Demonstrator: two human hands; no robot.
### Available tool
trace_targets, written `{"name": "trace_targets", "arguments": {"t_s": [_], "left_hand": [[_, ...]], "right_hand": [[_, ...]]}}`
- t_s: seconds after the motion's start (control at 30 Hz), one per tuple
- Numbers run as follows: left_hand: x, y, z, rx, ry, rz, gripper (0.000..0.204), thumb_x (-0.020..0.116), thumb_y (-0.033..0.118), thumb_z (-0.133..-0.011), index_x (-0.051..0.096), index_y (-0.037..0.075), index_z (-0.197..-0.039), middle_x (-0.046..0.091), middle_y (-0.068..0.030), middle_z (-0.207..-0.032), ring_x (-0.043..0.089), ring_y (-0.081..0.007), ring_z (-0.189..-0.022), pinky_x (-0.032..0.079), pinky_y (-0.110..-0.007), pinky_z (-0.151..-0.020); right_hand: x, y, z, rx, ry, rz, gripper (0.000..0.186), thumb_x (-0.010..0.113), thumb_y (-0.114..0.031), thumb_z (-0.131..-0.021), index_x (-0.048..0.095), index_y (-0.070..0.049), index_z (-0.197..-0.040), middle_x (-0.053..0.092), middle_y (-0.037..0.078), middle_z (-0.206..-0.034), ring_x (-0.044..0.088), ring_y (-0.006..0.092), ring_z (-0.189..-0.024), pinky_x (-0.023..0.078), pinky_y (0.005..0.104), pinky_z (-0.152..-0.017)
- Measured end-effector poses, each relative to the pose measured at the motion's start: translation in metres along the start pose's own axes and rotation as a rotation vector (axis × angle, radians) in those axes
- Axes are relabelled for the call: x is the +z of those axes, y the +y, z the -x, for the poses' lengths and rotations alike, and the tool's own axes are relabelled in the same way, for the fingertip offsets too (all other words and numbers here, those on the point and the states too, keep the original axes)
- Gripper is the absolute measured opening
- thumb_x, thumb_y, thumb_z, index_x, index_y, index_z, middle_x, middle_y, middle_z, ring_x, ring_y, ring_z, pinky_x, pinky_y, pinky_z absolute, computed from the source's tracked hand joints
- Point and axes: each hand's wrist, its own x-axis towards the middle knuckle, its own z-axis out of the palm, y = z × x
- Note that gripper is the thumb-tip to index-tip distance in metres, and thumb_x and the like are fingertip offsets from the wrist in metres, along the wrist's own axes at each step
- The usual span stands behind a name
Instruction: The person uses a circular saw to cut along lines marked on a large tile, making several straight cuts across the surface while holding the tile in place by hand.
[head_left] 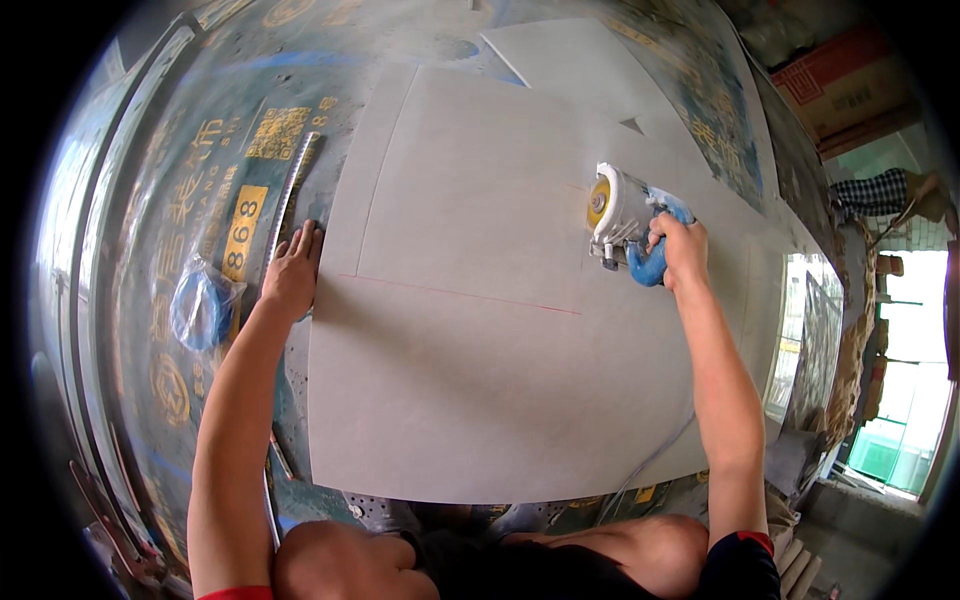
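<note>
A large grey tile [470, 390] lies in front of me, marked with thin straight lines, one reddish. My left hand [295, 265] lies at its left edge, fingers extended and resting flat, beside a long metal straightedge [302, 160]. My right hand [675, 245] grips the blue handle of a handheld circular saw [618, 215] with a yellow disc, over the right part of the tile. A cord runs across the tile's lower right. Left of my left hand is a blue roll [200, 310] in clear plastic.
Another grey sheet [550, 55] lies at the back on the green printed floor covering [190, 200]. A metal frame runs along the far left. A cardboard box [830, 85] stands back right; below it, a person [870, 195] in checked clothing is partly visible, near a bright opening.
</note>
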Motion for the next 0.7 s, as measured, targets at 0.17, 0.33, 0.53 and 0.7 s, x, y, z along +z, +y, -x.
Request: {"name": "trace_targets", "arguments": {"t_s": [0.17,0.33,0.53,0.7], "left_hand": [[-0.003,-0.001,0.001,0.003,-0.014,0.023,0.06,0.039,0.011,-0.091,0.022,-0.002,-0.147,0.017,-0.0185,-0.156,0.026,-0.0274,-0.142,0.026,-0.038,-0.114],[-0.001,-0.001,0.002,-0.007,-0.017,0.006,0.06,0.039,0.013,-0.091,0.022,-0.001,-0.148,0.017,-0.0181,-0.156,0.026,-0.0272,-0.142,0.025,-0.039,-0.114],[0.004,-0.002,-0.001,-0.027,-0.012,0.02,0.059,0.038,0.014,-0.092,0.023,0.001,-0.148,0.017,-0.0161,-0.157,0.025,-0.027,-0.143,0.024,-0.04,-0.115],[0.004,-0.003,-0.002,-0.024,-0.038,0.042,0.067,0.041,0.009,-0.087,0.018,-0.001,-0.148,0.014,-0.0176,-0.157,0.024,-0.0273,-0.143,0.024,-0.039,-0.115]], "right_hand": [[0.001,0.0,0.001,0.026,0.003,0.016,0.012,0.056,-0.008,-0.068,0.055,0.001,-0.06,0.052,0.007,-0.054,0.049,0.0161,-0.048,0.038,0.0311,-0.047],[0.002,-0.001,0.005,0.041,-0.005,-0.007,0.011,0.056,-0.007,-0.069,0.055,0.001,-0.061,0.053,0.007,-0.056,0.049,0.0159,-0.05,0.039,0.0306,-0.048],[0.001,0.0,0.009,0.064,0.002,0.028,0.01,0.056,-0.008,-0.072,0.057,0.001,-0.066,0.053,0.006,-0.058,0.05,0.0147,-0.051,0.04,0.03,-0.049],[0.0,0.0,0.011,0.056,-0.015,0.016,0.01,0.055,-0.007,-0.073,0.057,0.001,-0.068,0.054,0.006,-0.06,0.05,0.0143,-0.051,0.041,0.0295,-0.049]]}}
